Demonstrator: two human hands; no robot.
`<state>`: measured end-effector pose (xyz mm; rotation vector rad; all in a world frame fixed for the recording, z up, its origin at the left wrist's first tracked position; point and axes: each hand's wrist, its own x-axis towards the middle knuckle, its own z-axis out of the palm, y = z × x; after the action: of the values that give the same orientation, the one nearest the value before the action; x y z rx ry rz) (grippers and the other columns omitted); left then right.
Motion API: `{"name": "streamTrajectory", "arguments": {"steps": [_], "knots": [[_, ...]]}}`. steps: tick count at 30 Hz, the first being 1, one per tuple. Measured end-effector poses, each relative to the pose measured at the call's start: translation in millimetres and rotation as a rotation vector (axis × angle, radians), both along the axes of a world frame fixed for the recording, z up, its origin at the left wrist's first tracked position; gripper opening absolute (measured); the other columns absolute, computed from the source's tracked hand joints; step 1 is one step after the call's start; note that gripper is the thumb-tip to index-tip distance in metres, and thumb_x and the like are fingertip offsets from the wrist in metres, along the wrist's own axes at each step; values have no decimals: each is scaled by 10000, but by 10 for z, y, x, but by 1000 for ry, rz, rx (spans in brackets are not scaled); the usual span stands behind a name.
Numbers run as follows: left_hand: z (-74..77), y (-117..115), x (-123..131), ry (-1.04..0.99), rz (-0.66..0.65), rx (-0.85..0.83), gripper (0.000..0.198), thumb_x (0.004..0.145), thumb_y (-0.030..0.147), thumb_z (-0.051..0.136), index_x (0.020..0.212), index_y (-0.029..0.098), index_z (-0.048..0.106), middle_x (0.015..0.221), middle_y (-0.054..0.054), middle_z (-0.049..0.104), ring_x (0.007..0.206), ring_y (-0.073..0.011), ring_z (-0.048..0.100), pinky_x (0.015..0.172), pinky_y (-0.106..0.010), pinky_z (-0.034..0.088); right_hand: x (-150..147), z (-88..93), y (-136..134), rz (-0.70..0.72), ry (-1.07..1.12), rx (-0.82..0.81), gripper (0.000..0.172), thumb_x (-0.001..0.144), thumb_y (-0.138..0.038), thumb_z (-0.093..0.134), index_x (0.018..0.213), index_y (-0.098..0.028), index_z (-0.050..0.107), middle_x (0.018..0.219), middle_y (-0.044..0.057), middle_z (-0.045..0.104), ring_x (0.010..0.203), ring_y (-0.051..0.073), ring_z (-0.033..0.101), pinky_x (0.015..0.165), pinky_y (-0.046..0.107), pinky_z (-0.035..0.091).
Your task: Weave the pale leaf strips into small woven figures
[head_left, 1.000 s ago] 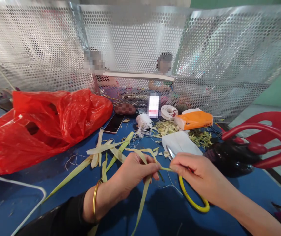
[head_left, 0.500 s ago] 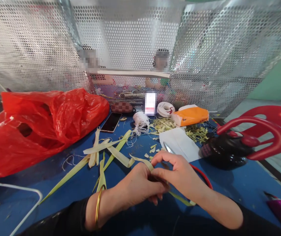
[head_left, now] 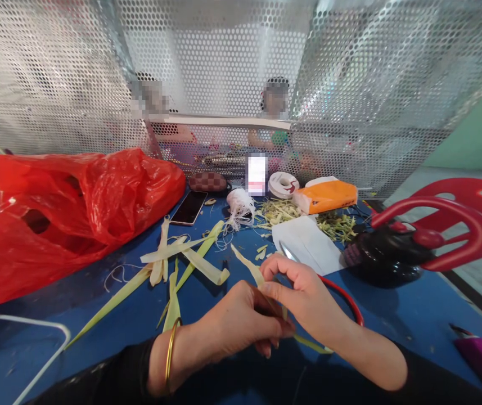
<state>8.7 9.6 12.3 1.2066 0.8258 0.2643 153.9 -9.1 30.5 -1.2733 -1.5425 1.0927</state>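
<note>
A pale leaf strip (head_left: 248, 263) stands up between my hands, its pointed end toward the back. My left hand (head_left: 244, 318), with a gold bangle at the wrist, is closed round the lower part of the leaf. The thumb and index finger of my right hand (head_left: 295, 284) pinch the strip just above it. A thin green end pokes out below my right hand. Several flat leaf strips (head_left: 207, 267) lie crossed on the blue table to the left. Red-handled scissors (head_left: 346, 298) lie partly under my right hand.
A red plastic bag (head_left: 76, 219) fills the left. Behind are a dark phone (head_left: 189, 208), white thread (head_left: 241, 208), a ribbon spool (head_left: 283, 184) and an orange tissue pack (head_left: 327, 194). White paper (head_left: 308, 244) and a black pot (head_left: 386, 259) stand right. People sit beyond the mesh.
The leaf strip's free end has risen and straightened, away from the strips on the table. My right fingers have shifted slightly along it.
</note>
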Motion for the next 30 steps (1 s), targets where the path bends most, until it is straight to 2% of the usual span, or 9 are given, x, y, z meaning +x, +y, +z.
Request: {"name": "streamTrajectory", "arguments": {"steps": [7,10,12,14,20,25,29,30], "knots": [[-1,9,3,-26,-1,-33,113,640,228,685,658,117,682,525,29,577,422,-70,514,482,-211,457,-22,-59,-1,-71,36,-33,137,779,-191,619,676,-202,530,740,-19,545,736,150,518,698,276,416],[18,32,-15,-103,8,-104,218,694,322,677,720,106,688,569,6,601,445,-79,542,484,-212,448,2,-73,11,-98,147,-155,141,794,-278,635,718,-210,539,671,-38,514,590,120,497,533,243,410],[32,42,-21,-145,24,-175,300,734,393,641,764,99,692,587,-7,612,448,-80,547,476,-210,439,15,-74,19,-81,236,-256,179,798,-337,636,732,-220,517,597,-66,474,438,90,420,394,222,341],[41,44,-19,-146,35,-198,307,741,397,627,767,98,693,577,-5,609,438,-76,539,472,-208,439,23,-72,25,-68,278,-293,197,793,-350,640,725,-224,505,566,-79,454,388,78,375,350,211,298],[37,29,-5,-37,27,-86,185,718,270,625,729,111,719,521,24,587,407,-63,516,456,-189,424,29,-95,37,-119,120,-104,127,788,-224,634,695,-199,550,694,-36,505,665,124,477,586,236,400],[13,13,4,-21,10,-83,157,698,238,641,719,114,735,512,25,593,410,-63,522,460,-187,430,17,-124,41,-112,34,-7,120,807,-199,602,708,-210,533,755,-28,539,750,144,506,698,269,409],[48,45,-10,-105,155,-120,216,719,317,683,743,106,724,528,27,589,423,-55,523,462,-178,429,86,-96,48,-162,-65,81,25,855,-237,572,842,-226,591,905,-7,605,869,163,550,797,289,409],[69,62,-20,-140,211,-136,248,727,350,687,756,105,720,536,30,584,430,-51,523,465,-173,428,119,-83,50,-191,-91,104,57,867,-255,568,910,-236,601,957,-4,613,911,167,552,818,290,404]]}}
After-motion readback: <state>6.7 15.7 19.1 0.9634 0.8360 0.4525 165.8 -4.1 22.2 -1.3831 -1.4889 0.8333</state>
